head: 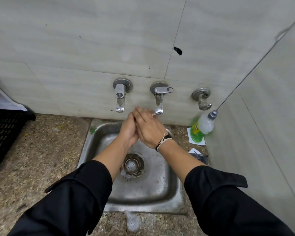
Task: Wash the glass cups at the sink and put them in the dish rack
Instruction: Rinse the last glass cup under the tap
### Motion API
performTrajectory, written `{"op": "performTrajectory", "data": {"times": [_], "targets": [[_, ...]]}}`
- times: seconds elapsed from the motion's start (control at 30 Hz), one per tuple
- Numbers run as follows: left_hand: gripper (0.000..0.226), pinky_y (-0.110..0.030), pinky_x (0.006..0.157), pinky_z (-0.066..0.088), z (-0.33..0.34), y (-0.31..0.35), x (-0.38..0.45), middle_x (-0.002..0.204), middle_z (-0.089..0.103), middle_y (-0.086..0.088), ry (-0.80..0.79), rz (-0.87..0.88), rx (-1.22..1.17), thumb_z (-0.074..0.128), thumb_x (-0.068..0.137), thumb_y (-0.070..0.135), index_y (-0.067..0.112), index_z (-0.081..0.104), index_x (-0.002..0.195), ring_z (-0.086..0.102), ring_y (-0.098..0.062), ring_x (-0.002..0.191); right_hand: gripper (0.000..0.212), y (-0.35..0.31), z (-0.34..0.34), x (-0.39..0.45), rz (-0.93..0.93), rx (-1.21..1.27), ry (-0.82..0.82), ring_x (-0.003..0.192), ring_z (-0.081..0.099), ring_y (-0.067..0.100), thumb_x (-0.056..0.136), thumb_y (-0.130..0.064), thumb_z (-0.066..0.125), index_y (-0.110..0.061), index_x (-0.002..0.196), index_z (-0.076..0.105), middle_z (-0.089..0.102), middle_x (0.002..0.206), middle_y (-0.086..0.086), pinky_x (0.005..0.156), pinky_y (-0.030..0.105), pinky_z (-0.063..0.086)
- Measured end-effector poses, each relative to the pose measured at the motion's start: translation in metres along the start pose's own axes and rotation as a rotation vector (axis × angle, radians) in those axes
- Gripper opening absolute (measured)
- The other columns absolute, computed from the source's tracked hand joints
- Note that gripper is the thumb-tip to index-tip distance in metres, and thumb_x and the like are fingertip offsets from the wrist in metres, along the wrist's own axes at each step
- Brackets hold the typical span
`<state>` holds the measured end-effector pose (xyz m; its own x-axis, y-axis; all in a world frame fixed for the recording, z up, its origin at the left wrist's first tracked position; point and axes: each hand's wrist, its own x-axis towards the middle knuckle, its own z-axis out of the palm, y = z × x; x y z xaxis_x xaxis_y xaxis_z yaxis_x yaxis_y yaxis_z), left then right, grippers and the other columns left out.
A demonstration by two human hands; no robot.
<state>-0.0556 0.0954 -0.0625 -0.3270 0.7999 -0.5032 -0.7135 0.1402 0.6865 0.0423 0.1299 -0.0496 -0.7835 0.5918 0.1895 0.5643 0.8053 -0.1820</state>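
Left hand and right hand are pressed palm to palm, fingers straight and holding nothing, under the middle tap above the sink, apparently rinsing; no glass cup is in view.

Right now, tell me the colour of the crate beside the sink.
Black, a slotted plastic crate at the left edge of the head view.
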Motion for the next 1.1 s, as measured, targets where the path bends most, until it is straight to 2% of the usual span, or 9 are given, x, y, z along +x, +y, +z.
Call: {"op": "performTrajectory", "data": {"times": [0.13, 0.33, 0.5, 0.63, 0.73, 0.8, 0.93, 1.0, 1.1], "targets": [[0.036, -0.038, 0.089, 0.057, 0.001, -0.001, -0.007, 0.114, 0.075, -0.015, -0.053, -0.014, 0.126, 0.039, 0.107, 0.024, 0.006, 0.068, 0.117, 0.071, -0.024, 0.108, 0.054, 0.007, -0.016, 0.014, 0.125, 0.144, -0.087, 0.133, 0.046, 0.032, 0.098, -0.031, 0.036, -0.015, 0.149, 0.039, 0.037, 0.156, 0.006, 0.099, 0.049, 0.048], [0.033, -0.041, 0.085, 0.053, 0.002, -0.006, -0.015, 0.093, 0.075, -0.016, -0.037, 0.115, 0.263, 0.045, 0.107, 0.021, 0.003, 0.072, 0.101, 0.07, -0.027, 0.092, 0.035, 0.005, -0.035, 0.024, 0.762, 0.569, -0.219, 0.104, 0.063, 0.036, 0.098, -0.037, 0.04, -0.011, 0.108, 0.062, 0.065, 0.109, 0.016, 0.076, 0.03, 0.04], [0.033, -0.05, 0.1, 0.053, -0.006, -0.006, -0.01, 0.1, 0.077, -0.016, -0.043, 0.162, 0.356, 0.053, 0.106, 0.027, 0.004, 0.076, 0.1, 0.072, -0.032, 0.1, 0.051, 0.011, -0.053, 0.007, 0.787, 0.762, -0.345, 0.04, 0.059, 0.022, 0.097, -0.056, 0.039, -0.013, 0.089, 0.066, 0.063, 0.062, 0.01, 0.043, 0.021, 0.045], [0.044, -0.051, 0.103, 0.051, -0.009, -0.006, -0.008, 0.097, 0.077, -0.016, -0.069, 0.177, 0.391, 0.07, 0.096, 0.042, -0.002, 0.075, 0.098, 0.072, -0.028, 0.092, 0.037, 0.021, -0.041, -0.001, 0.732, 1.039, -0.374, 0.053, 0.061, 0.022, 0.098, -0.049, 0.049, -0.014, 0.098, 0.061, 0.06, 0.079, 0.014, 0.049, 0.031, 0.051], [0.071, -0.051, 0.105, 0.052, -0.006, -0.01, -0.008, 0.106, 0.077, -0.018, -0.062, 0.178, 0.423, 0.081, 0.076, 0.063, -0.002, 0.072, 0.104, 0.073, -0.033, 0.104, 0.041, 0.019, -0.04, -0.008, 0.648, 0.86, -0.303, 0.052, 0.067, 0.024, 0.1, -0.059, 0.042, -0.024, 0.093, 0.06, 0.066, 0.071, 0.009, 0.053, 0.031, 0.055], [0.064, -0.052, 0.099, 0.055, -0.003, -0.013, -0.009, 0.102, 0.077, -0.014, -0.039, 0.151, 0.404, 0.085, 0.069, 0.065, 0.01, 0.073, 0.098, 0.074, -0.031, 0.099, 0.037, 0.016, -0.041, -0.011, 0.559, 0.702, -0.215, 0.052, 0.069, 0.023, 0.102, -0.053, 0.039, -0.026, 0.086, 0.058, 0.067, 0.069, 0.002, 0.055, 0.03, 0.056], [0.075, -0.051, 0.092, 0.058, 0.005, -0.015, -0.008, 0.103, 0.073, -0.005, 0.004, 0.187, 0.433, 0.089, 0.06, 0.068, 0.017, 0.059, 0.105, 0.072, -0.022, 0.095, 0.034, 0.016, -0.029, -0.018, 0.475, 0.541, -0.118, 0.097, 0.067, 0.034, 0.095, -0.033, 0.045, -0.01, 0.115, 0.061, 0.066, 0.105, 0.015, 0.083, 0.04, 0.056], [0.059, -0.042, 0.083, 0.059, 0.011, -0.016, -0.009, 0.095, 0.07, -0.002, 0.017, 0.218, 0.462, 0.087, 0.07, 0.059, 0.018, 0.057, 0.1, 0.069, -0.015, 0.086, 0.042, 0.015, -0.025, -0.025, 0.462, 0.514, -0.134, 0.114, 0.057, 0.031, 0.096, -0.03, 0.048, -0.008, 0.132, 0.053, 0.053, 0.124, 0.016, 0.098, 0.039, 0.047], [0.041, -0.033, 0.067, 0.048, 0.015, -0.016, -0.011, 0.076, 0.058, 0.005, 0.119, 0.308, 0.5, 0.077, 0.074, 0.051, 0.02, 0.051, 0.083, 0.054, -0.01, 0.068, 0.05, 0.016, -0.02, -0.033, 0.43, 0.578, -0.075, 0.111, 0.059, 0.023, 0.096, -0.037, 0.055, -0.014, 0.139, 0.045, 0.048, 0.129, 0.008, 0.093, 0.038, 0.049]]}}
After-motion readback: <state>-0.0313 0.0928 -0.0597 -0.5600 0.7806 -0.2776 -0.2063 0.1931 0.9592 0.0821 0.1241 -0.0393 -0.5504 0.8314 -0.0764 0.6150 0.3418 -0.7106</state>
